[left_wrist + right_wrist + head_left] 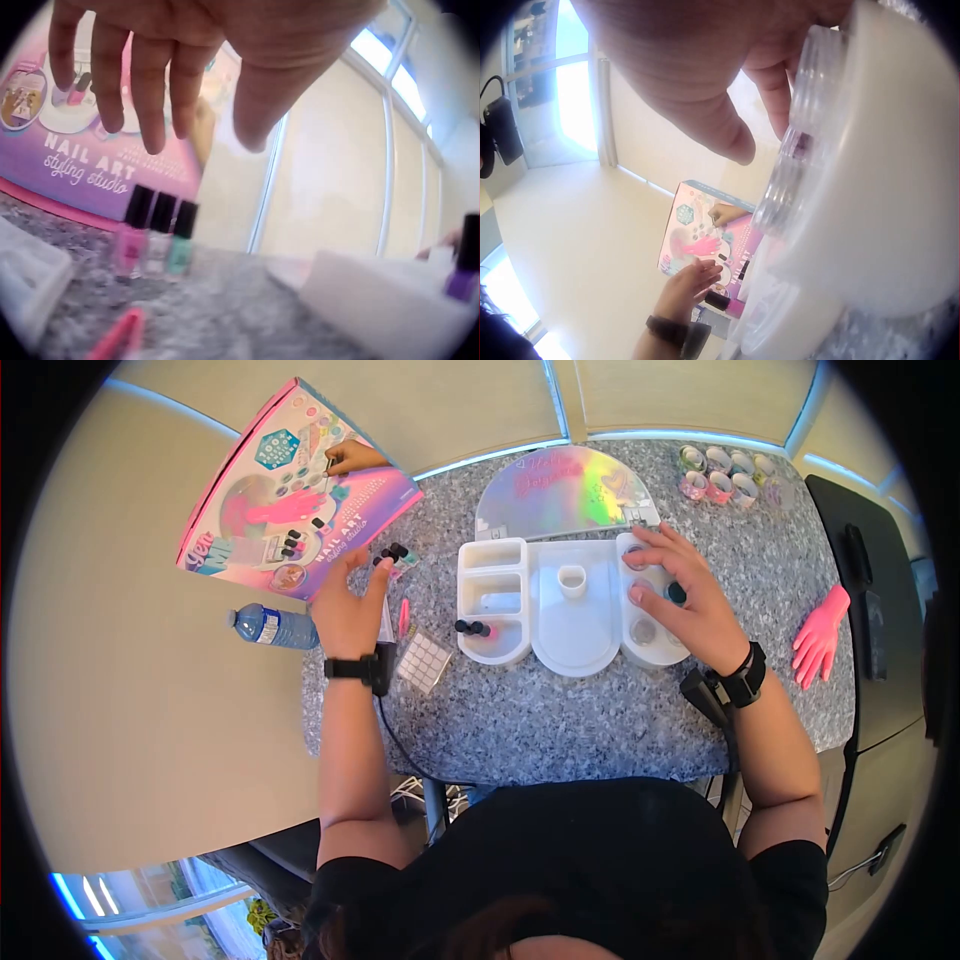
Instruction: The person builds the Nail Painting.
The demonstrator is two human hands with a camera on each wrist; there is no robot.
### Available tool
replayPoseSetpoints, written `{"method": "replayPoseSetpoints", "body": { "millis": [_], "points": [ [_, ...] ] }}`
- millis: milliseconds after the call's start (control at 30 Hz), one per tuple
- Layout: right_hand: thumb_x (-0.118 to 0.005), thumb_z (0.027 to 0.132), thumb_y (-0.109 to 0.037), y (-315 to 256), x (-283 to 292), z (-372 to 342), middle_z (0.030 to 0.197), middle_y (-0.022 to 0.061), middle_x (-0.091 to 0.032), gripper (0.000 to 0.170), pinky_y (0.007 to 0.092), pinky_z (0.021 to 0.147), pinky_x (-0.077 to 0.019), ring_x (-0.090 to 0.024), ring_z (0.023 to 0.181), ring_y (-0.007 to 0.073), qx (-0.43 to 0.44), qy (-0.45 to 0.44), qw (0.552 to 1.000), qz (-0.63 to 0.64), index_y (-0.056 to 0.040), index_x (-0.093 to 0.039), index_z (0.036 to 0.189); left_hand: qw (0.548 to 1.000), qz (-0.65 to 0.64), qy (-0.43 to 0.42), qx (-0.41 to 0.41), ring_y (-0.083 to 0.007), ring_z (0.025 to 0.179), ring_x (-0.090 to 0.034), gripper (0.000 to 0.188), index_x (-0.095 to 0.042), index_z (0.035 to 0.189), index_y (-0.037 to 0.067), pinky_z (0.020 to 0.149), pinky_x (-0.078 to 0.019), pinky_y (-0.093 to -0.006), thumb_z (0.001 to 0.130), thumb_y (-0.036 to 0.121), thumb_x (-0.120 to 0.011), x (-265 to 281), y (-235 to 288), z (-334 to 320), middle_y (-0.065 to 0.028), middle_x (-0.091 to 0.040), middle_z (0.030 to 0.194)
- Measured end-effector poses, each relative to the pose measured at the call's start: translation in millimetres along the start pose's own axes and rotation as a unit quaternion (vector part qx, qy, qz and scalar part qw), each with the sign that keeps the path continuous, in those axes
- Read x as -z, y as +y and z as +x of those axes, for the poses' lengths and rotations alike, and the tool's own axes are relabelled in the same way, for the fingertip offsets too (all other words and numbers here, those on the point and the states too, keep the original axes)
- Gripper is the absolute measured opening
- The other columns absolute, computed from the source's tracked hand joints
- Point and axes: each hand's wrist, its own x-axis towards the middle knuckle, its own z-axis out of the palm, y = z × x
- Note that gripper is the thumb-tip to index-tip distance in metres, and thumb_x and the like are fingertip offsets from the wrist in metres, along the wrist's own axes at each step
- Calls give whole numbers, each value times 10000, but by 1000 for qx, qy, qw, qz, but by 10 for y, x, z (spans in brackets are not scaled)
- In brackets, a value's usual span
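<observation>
White plastic forms the organizer (575,630) midway across the desk (540,730); over its right side arches the right hand (695,600), thumb apart from loosely bent fingers, contact with the pots (643,630) unclear. Toward the left edge, the left hand (350,612) hovers, spread, near polish bottles (159,244).

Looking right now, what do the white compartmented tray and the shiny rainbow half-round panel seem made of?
White compartmented tray: probably moulded plastic, smooth, satiny, with rounded edges.
Shiny rainbow half-round panel: apparently glossy holographic film, given its rainbow bands; backing unclear.
</observation>
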Motion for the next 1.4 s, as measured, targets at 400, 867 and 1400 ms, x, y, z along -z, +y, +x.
{"method": "replayPoseSetpoints", "body": {
  "millis": [400,867,1400],
  "points": [
    [-810,945,-221,-36,14,-21,1613,170,-564,385,564,1302,-262,-319,1608,440,-10,-5,1000,2,-142,-737,1315,993,112,-14,-24,-347,1077,-753,223,-815,1024,132,925,-555,-450,874,292,-854,201,146,110,-126,-813,1100],
    [-759,1002,-270,-51,15,-27,1638,174,-540,365,559,1301,-267,-308,1615,430,-6,-16,1000,-26,-153,-752,1348,932,51,-188,-305,-278,1451,-534,246,-796,1014,201,1204,-228,-542,796,201,-909,30,1017,-596,40,-734,1371],
    [-771,985,-248,-49,-5,-29,1637,179,-540,368,562,1299,-271,-309,1613,441,-4,-12,999,-30,-146,-748,1338,931,127,-172,-295,-266,1451,-531,397,-777,1124,231,1226,-199,-612,766,291,-937,-93,851,-634,39,-699,1395]
  ]
}}
